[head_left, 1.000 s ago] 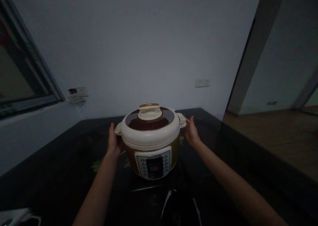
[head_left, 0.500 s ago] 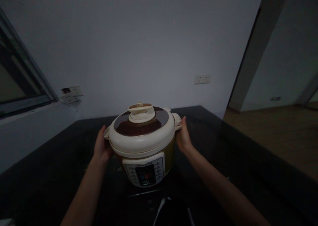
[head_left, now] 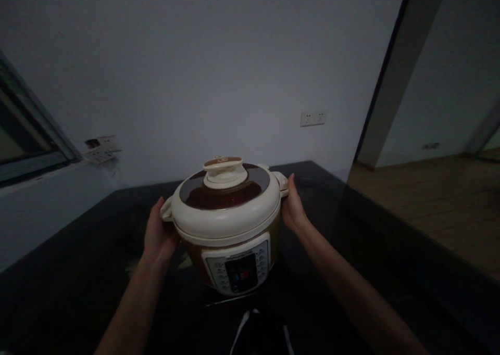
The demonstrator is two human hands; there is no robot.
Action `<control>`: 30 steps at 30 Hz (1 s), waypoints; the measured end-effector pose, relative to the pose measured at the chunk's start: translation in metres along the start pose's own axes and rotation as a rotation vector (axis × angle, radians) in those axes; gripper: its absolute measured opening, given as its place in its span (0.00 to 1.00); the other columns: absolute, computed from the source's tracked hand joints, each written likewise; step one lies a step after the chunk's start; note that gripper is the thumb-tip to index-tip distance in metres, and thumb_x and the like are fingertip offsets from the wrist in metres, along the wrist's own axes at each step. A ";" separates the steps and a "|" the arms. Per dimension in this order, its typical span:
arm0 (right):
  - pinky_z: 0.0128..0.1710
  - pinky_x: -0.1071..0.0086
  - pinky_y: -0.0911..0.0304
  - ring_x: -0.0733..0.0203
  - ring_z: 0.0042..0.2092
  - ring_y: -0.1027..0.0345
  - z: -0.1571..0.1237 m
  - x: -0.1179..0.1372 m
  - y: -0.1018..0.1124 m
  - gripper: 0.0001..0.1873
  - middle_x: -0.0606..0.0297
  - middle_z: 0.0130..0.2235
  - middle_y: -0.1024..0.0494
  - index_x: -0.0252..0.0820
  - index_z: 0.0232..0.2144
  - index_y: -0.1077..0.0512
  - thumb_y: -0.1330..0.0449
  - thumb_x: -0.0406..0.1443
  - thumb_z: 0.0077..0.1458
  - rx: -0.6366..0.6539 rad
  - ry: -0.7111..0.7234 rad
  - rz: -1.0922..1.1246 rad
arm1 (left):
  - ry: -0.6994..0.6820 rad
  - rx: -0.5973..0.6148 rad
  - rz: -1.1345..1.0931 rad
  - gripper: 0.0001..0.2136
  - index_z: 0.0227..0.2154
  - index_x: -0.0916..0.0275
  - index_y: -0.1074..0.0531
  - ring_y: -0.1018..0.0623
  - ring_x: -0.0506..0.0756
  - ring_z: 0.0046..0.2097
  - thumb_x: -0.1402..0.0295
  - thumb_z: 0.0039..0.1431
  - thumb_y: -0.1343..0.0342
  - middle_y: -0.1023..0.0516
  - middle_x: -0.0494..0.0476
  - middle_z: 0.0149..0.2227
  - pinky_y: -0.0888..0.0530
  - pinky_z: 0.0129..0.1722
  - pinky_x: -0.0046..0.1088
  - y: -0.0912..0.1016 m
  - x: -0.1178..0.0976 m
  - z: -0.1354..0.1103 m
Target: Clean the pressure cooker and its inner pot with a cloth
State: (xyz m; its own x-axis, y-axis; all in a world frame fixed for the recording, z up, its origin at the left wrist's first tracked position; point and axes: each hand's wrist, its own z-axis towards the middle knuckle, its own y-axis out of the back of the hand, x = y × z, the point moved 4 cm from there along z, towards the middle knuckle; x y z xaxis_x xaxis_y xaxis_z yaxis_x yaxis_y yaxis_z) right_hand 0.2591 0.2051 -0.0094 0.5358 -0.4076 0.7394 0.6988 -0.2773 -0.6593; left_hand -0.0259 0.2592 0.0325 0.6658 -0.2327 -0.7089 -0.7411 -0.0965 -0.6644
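Clasping cooker point(head_left: 228, 225) sides: left hand point(head_left: 158, 235), right hand point(head_left: 292, 206).

The room is dim. A plain pale wall point(head_left: 219, 58) fills the upper middle of the frame, with a white double socket point(head_left: 312, 118) at centre right. A dark-framed window point(head_left: 23, 136) sits at the left edge, with more sockets point(head_left: 102, 148) just beside its lower corner. A glossy black counter point(head_left: 78, 271) spans the bottom. At right, past a dark post point(head_left: 394, 68), lies a wooden floor point(head_left: 429, 199).

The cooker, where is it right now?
In the head view the cooker is mid-frame over the black counter, between the left hand and right hand, which clasp its sides; a wall socket is behind it, to the right.
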 end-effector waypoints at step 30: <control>0.53 0.54 0.31 0.49 0.51 0.26 0.017 0.070 0.091 0.28 0.61 0.37 0.17 0.45 0.41 0.24 0.45 0.60 0.54 -0.102 0.293 -0.248 | 0.031 0.301 -0.207 0.13 0.38 0.62 0.21 0.19 0.57 0.42 0.60 0.54 0.41 0.17 0.54 0.33 0.26 0.48 0.30 -0.054 0.118 0.031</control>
State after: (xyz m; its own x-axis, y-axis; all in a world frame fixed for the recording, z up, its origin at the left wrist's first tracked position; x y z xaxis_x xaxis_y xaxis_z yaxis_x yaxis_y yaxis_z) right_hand 0.3680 0.1667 -0.0155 0.1880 -0.5446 0.8174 0.7316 -0.4776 -0.4865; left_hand 0.0953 0.2667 -0.0222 0.7928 -0.2674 -0.5477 -0.5291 0.1439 -0.8362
